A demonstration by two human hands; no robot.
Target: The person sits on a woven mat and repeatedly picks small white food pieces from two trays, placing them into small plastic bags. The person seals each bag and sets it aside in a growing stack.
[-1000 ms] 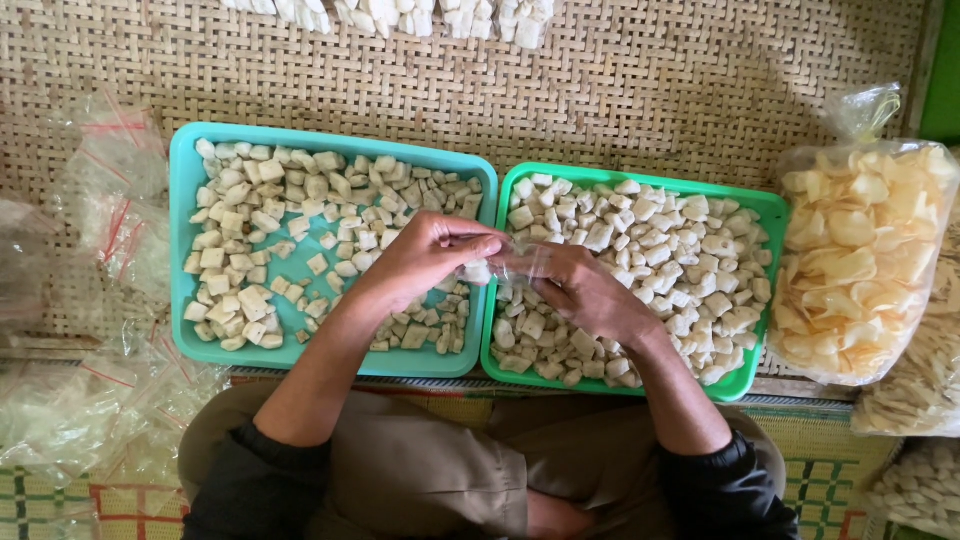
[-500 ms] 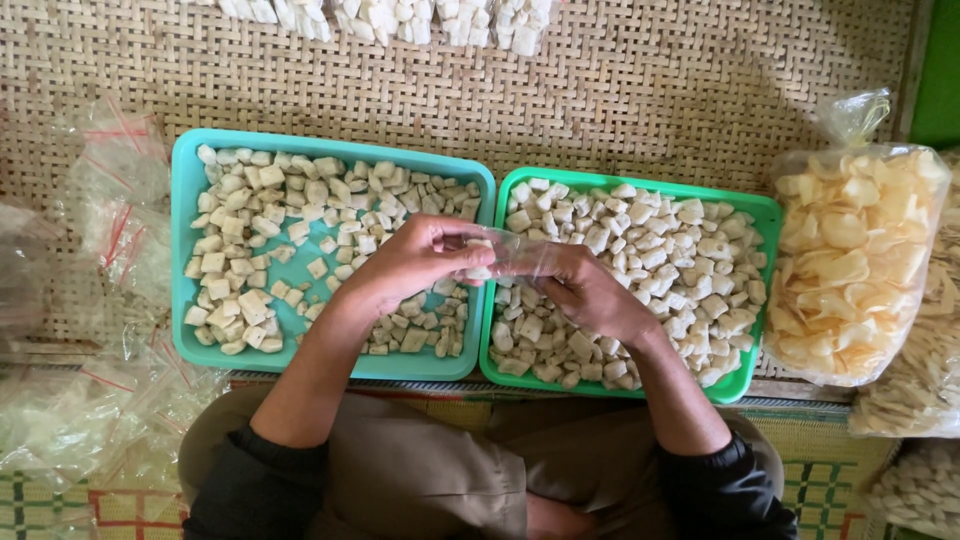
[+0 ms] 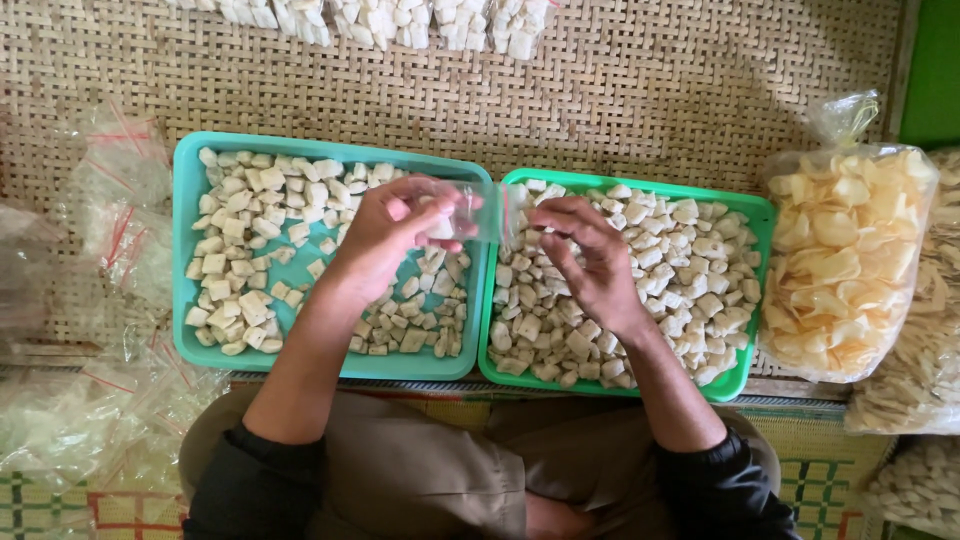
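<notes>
1. Small clear plastic bag [image 3: 478,212] sits pinched in my left hand [image 3: 395,232], held above the seam where the two trays meet, with a pale piece or two showing inside it.
2. My left grip is clenched on the bag, thumb and fingers curled around its near end.
3. My right hand [image 3: 590,258] hovers just beside the bag's open end, fingers bent and loosely gathered; I cannot tell whether they hold a piece.
4. Under my left hand lies the teal tray [image 3: 182,250], its pale cracker pieces [image 3: 240,250] spread thinly, with bare bottom showing near the middle.
5. Under my right hand lies the green tray [image 3: 752,300], touching the teal one and packed fuller with the same pieces.
6. Both trays rest on a woven mat [image 3: 600,90].
7. A big clear bag of yellow chips [image 3: 845,260] stands at the mat's right edge.
8. Empty clear bags [image 3: 115,210] lie heaped along the left edge.
</notes>
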